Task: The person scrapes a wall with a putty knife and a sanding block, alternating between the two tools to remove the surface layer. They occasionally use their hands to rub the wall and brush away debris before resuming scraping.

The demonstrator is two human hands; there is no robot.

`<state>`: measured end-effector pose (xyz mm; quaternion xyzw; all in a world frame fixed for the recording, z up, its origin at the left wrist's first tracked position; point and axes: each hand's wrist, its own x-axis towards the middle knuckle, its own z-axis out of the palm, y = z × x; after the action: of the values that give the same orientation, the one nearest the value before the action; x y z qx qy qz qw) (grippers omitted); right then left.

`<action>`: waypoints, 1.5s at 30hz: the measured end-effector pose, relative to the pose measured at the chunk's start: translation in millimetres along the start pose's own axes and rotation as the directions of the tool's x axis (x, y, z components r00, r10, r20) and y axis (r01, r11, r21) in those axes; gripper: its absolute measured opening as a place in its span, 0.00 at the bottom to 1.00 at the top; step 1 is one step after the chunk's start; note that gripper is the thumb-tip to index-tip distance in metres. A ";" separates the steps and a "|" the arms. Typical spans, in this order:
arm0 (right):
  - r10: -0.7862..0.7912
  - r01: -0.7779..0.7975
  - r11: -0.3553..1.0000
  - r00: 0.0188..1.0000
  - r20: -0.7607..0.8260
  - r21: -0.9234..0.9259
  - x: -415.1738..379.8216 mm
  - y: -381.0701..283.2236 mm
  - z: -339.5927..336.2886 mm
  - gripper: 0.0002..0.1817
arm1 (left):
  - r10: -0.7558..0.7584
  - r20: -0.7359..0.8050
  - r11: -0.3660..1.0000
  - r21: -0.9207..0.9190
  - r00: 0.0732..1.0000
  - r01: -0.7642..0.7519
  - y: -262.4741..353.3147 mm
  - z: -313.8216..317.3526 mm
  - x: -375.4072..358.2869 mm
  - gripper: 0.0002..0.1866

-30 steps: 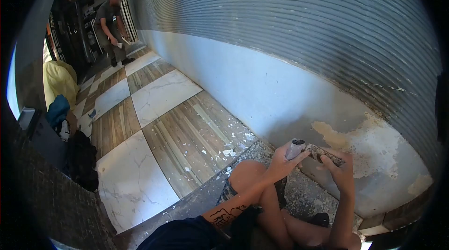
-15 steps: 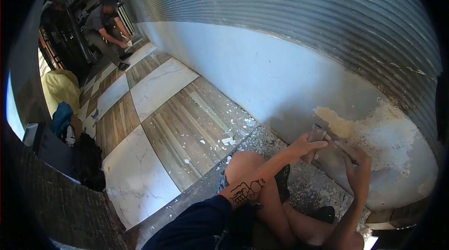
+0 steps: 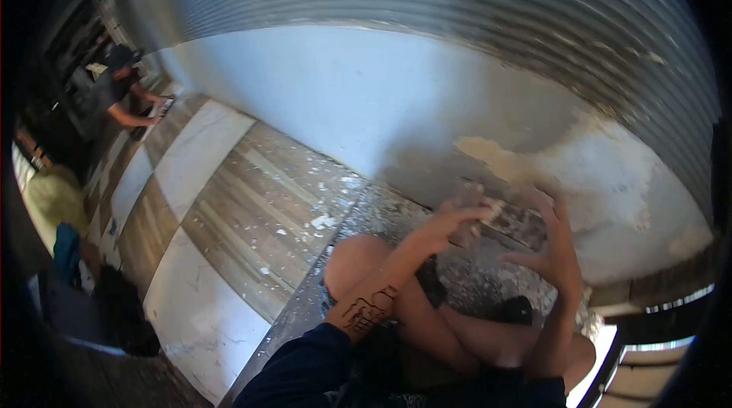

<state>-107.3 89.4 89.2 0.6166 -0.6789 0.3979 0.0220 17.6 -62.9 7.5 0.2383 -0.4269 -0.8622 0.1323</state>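
Left hand at near right, fingers wrapped around a blurred greyish tool before the patchy wall. Right hand just right — thumb and fingers wide; contact with the mottled strip between hands unclear. Far left — another person bends over floor tiles.

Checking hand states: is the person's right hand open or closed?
Open: on the right hand, the thumb stands well apart from the fingers, though slightly blurred.
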 end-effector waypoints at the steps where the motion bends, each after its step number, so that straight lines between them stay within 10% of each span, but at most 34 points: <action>1: 0.041 -0.041 0.999 0.999 -0.005 -0.033 -1.8 7.0 0.5 0.38 | 0.036 0.012 0.999 -0.032 0.999 -0.036 -4.2 -2.8 3.8 0.17; 4: 0.160 -0.161 0.981 0.987 0.011 0.108 -8.0 27.4 4.8 0.46 | 0.102 -0.084 0.995 -0.010 0.991 -0.104 -12.4 -8.0 5.0 0.16; 6: 0.395 -0.350 0.866 0.917 -0.057 0.357 -9.4 26.8 14.4 0.36 | 0.136 -0.106 0.991 0.009 0.985 -0.135 -14.1 -9.3 0.4 0.16; 16: 0.530 -0.474 0.615 0.840 0.115 0.631 -13.8 45.0 55.8 0.11 | 0.358 -0.095 0.866 0.404 0.929 -0.293 -15.9 -8.6 -0.5 0.13; 21: 0.299 -0.257 0.940 0.937 -0.179 0.227 -15.5 56.7 59.4 0.11 | 0.440 -0.085 0.775 0.539 0.894 -0.330 -29.7 -13.1 16.7 0.12; 30: 0.168 -0.231 0.943 0.952 -0.256 -0.240 -8.9 57.3 77.3 0.09 | 0.439 -0.189 0.818 0.488 0.878 -0.304 -24.0 -9.9 12.8 0.07; 45: 0.154 -0.235 0.932 0.946 -0.286 -0.274 -6.6 41.3 72.1 0.11 | 0.376 -0.243 0.881 0.393 0.894 -0.263 -19.6 5.7 6.5 0.07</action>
<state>-107.8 50.7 15.3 0.4776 -0.7815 0.3657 0.1656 8.6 -50.1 -7.0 0.3165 -0.5806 -0.6895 0.2956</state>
